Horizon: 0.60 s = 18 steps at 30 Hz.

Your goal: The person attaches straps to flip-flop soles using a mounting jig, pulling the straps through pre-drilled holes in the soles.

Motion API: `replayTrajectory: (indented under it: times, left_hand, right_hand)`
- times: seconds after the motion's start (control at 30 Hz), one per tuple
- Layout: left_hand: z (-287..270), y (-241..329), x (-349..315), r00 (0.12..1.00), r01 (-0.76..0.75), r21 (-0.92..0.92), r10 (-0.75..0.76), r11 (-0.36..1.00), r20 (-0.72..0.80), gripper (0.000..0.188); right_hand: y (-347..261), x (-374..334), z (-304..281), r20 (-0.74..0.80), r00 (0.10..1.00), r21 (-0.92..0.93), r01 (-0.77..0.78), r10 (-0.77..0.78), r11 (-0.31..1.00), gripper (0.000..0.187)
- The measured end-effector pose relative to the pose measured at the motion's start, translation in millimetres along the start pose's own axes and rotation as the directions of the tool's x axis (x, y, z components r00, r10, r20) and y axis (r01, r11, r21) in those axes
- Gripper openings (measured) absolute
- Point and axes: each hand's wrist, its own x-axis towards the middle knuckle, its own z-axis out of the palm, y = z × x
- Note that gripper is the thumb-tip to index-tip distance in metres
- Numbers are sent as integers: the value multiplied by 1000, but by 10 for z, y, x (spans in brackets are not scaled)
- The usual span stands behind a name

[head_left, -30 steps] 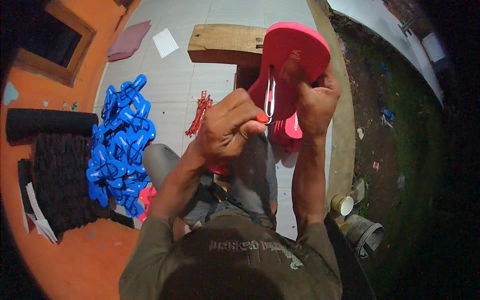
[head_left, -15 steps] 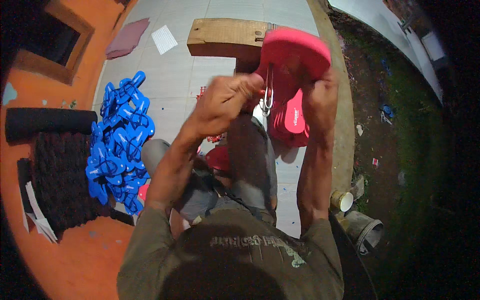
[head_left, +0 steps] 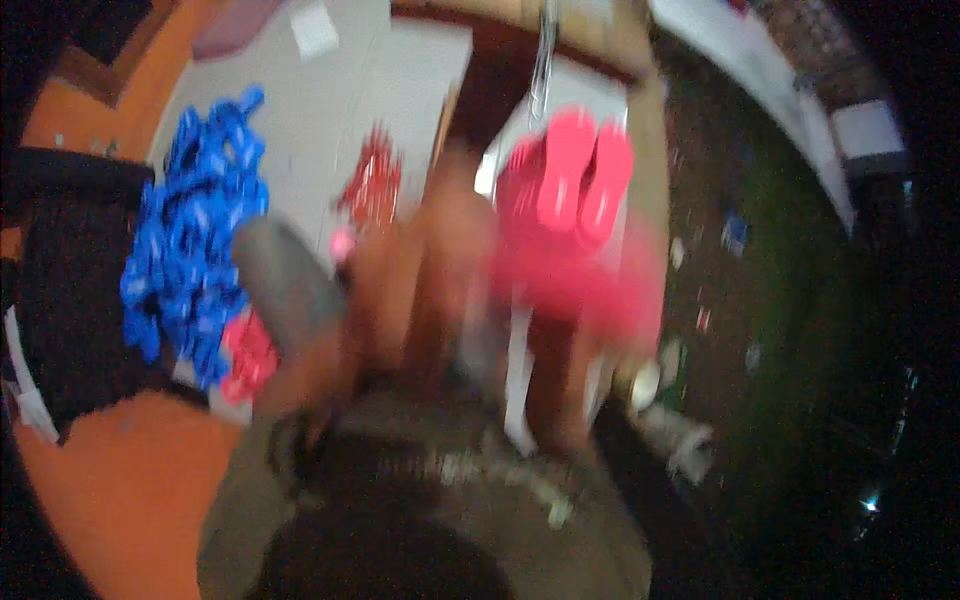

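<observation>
A pink flip-flop sole (head_left: 575, 285), smeared by motion, is held low in front of my body. My right forearm (head_left: 556, 375) reaches up to its underside, and my right hand behind it is mostly hidden, closed on the sole. Beside the sole's left end is my left hand (head_left: 440, 235), raised and badly blurred, so its fingers cannot be made out. Beyond the hands, several pink soles (head_left: 572, 165) lie in a stack on the tiles. A metal wire hook (head_left: 543, 65) hangs from the wooden bench (head_left: 600, 40) at the top.
Many blue flip-flops (head_left: 200, 230) form a heap at the left, with pink pieces (head_left: 248, 352) at its near end. Red straps (head_left: 375, 180) lie on the floor between heap and bench. Dark sheets (head_left: 75, 290) are stacked by the orange wall. A pale tin (head_left: 643, 385) stands at the right edge.
The pink sole has come away from the hook and bench and down toward my body, with both hands drawn back. The view has shifted, uncovering the red straps and the stacked pink soles.
</observation>
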Motion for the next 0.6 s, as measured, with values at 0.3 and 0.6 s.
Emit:
replayTrajectory:
  times: [0.3,0.6]
  left_hand:
    - [36,239,-1180,818,546,-171,-478,820,319,32]
    - [-424,-496,-935,769,615,-262,-491,744,411,40]
  right_hand:
    - [-318,-913,-690,359,817,257,-552,452,793,30]
    - [-144,-1079,35,195,818,659,-518,541,546,24]
